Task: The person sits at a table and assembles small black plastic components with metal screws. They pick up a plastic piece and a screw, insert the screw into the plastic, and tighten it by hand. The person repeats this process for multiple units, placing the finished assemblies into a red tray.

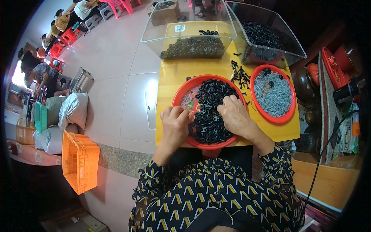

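A round red basin (177, 92) stands before me on the yellow table, heaped with small black oval plastic pieces (208, 112) that have holes in them. Over its left rim is my left hand (174, 123), fingers curled together in a pinch; what they hold is hidden. My right hand (235, 116) is over the basin's right side, its fingertips pinched at the edge of the black heap. Anything between them is too small to make out. At the basin's left, its patterned bottom shows beside the pieces.
A second red basin (253, 96) to the right holds many silver screws (273, 94). Black bolt-like parts (241, 77) lie loose on the yellow table (164, 83). Two clear bins (189, 38) with black parts stand behind. An orange crate (81, 162) is on the floor; people sit far left.
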